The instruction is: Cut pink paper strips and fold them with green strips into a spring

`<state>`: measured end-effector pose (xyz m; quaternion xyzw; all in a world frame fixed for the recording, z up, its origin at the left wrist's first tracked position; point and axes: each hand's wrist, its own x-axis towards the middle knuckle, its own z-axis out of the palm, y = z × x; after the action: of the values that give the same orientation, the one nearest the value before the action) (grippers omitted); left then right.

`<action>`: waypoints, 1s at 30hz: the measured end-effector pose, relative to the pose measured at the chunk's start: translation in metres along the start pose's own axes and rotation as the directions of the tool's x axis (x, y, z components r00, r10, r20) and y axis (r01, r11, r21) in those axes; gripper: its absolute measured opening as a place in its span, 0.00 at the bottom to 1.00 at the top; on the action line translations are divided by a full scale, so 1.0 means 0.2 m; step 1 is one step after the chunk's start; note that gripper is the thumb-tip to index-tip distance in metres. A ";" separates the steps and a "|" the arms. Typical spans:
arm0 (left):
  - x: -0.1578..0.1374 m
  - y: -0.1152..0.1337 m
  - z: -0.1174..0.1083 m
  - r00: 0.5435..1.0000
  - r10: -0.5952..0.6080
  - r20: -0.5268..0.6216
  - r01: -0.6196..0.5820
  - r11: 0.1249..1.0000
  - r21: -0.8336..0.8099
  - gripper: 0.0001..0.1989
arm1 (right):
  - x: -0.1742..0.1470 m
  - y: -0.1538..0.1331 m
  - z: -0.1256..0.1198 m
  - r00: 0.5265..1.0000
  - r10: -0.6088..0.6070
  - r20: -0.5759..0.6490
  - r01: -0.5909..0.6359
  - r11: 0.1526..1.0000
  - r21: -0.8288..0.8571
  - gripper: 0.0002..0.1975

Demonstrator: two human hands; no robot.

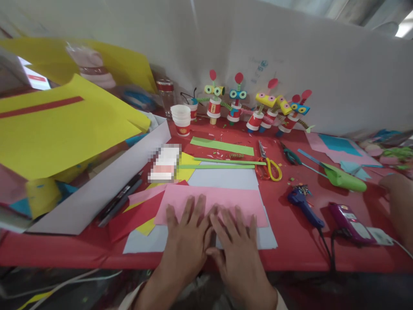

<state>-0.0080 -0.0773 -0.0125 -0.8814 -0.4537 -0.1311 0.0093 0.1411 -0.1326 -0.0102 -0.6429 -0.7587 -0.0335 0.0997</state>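
A pink sheet of paper [213,196] lies over white paper [267,234] near the front of the table. My left hand [187,232] rests on its left half, palm down with the fingers spread. On the right half, my right hand [237,243] lies flat too, its fingers stretched forward. The index fingers almost meet at the middle of the sheet. Red paper [134,219] and yellow paper [147,227] stick out to the left. Two narrow green paper strips [222,166] cross the white sheet behind the pink one.
Yellow-handled scissors [274,168], pliers [290,155], a blue glue gun [305,209] and a purple device [351,224] with cords lie right. Paper-cup figures [214,107] and stacked cups [181,118] stand behind. A white box [106,181] flanks the left. Another person's arm [400,206] reaches in at right.
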 end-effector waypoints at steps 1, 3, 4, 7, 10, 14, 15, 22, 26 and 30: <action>0.00 0.01 0.01 1.000 -0.008 0.008 0.008 1.000 0.007 0.25 | 0.00 -0.01 0.00 1.000 0.000 0.024 0.000 1.000 -0.002 0.28; 0.00 0.01 0.01 0.999 -0.025 0.026 0.025 1.000 0.013 0.25 | 0.01 0.00 0.00 0.998 0.037 0.056 -0.036 0.999 -0.021 0.28; 0.00 0.01 0.02 0.999 -0.031 0.022 0.030 0.999 0.015 0.25 | 0.01 0.02 0.00 0.996 0.067 0.064 -0.065 0.997 -0.036 0.27; 0.00 0.00 0.02 0.999 -0.032 0.004 0.032 0.999 0.017 0.26 | 0.01 0.15 0.02 0.988 0.146 0.057 -0.140 0.986 -0.091 0.25; 0.00 0.00 0.02 0.999 -0.038 -0.005 0.038 0.999 0.018 0.26 | -0.02 0.30 0.03 0.983 0.180 0.041 -0.173 0.976 -0.132 0.26; 0.00 0.01 0.03 0.999 -0.045 -0.010 0.046 0.999 0.014 0.26 | -0.05 0.33 0.03 0.958 0.273 -0.088 -0.285 0.942 -0.175 0.27; 0.00 0.01 0.03 0.999 -0.050 -0.010 0.050 0.999 0.013 0.26 | -0.05 0.30 0.03 0.952 0.277 -0.131 -0.296 0.941 -0.166 0.27; -0.03 -0.03 0.01 0.999 -0.044 -0.002 0.044 0.999 -0.004 0.25 | -0.04 -0.05 0.03 0.998 -0.051 0.040 0.050 0.998 0.027 0.26; -0.11 -0.17 -0.03 0.999 0.042 -0.012 -0.041 0.999 0.021 0.28 | -0.07 0.01 0.05 1.000 0.013 0.023 -0.011 0.996 -0.085 0.26; -0.21 -0.30 -0.06 0.998 0.029 -0.063 -0.023 0.996 0.082 0.30 | -0.11 0.13 0.07 1.000 0.024 -0.007 -0.024 0.992 -0.122 0.29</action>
<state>-0.0820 -0.0762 -0.0172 -0.8815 -0.4465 -0.1407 0.0614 0.1690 -0.1475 -0.0297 -0.6568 -0.7471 -0.0804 0.0625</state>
